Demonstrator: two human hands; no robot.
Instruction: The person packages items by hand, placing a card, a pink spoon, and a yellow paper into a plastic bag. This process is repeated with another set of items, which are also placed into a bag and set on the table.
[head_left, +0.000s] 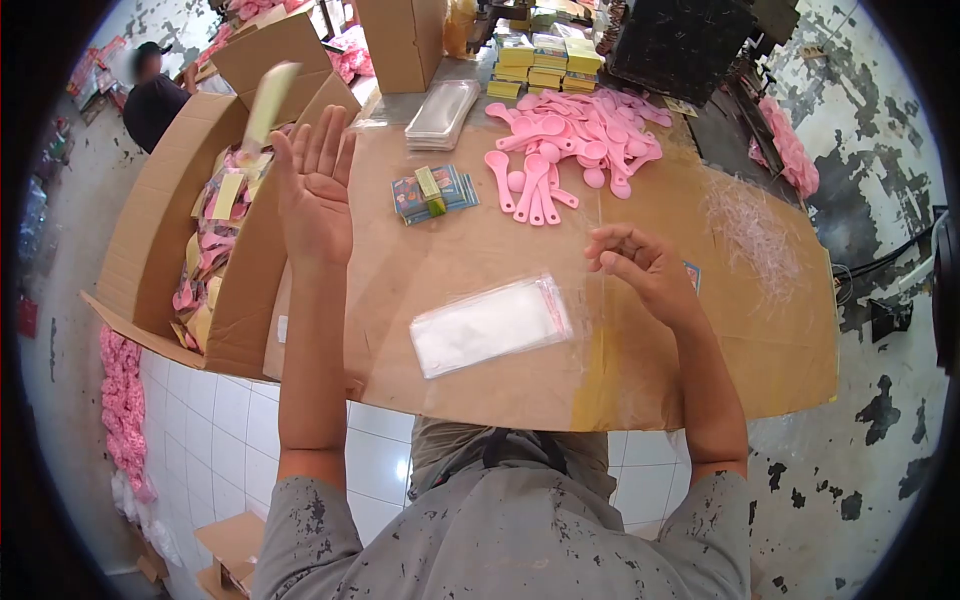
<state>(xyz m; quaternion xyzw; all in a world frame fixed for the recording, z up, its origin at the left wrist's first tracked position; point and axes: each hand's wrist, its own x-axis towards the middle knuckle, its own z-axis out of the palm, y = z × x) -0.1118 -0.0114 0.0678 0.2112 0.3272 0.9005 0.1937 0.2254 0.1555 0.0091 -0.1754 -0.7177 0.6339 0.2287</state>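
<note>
My left hand (318, 195) is raised beside the large cardboard box, palm showing and fingers spread, holding nothing. A blurred pale packet (268, 105) is in the air just above and left of its fingers, over the box. My right hand (640, 268) hovers over the cardboard-covered table, fingers loosely curled and apart, with nothing visible in them. Between the hands lies a stack of clear plastic bags (490, 325). Farther back are a banded bundle of blue cards (435, 193) and a pile of pink spoons (585, 135).
The open box (150, 235) at left holds pink and yellow packets. Yellow card stacks (545, 60), more clear bags (442, 110) and a dark machine (680, 50) stand at the back. Plastic shreds (755, 235) lie right. Another person (155, 105) is at the far left.
</note>
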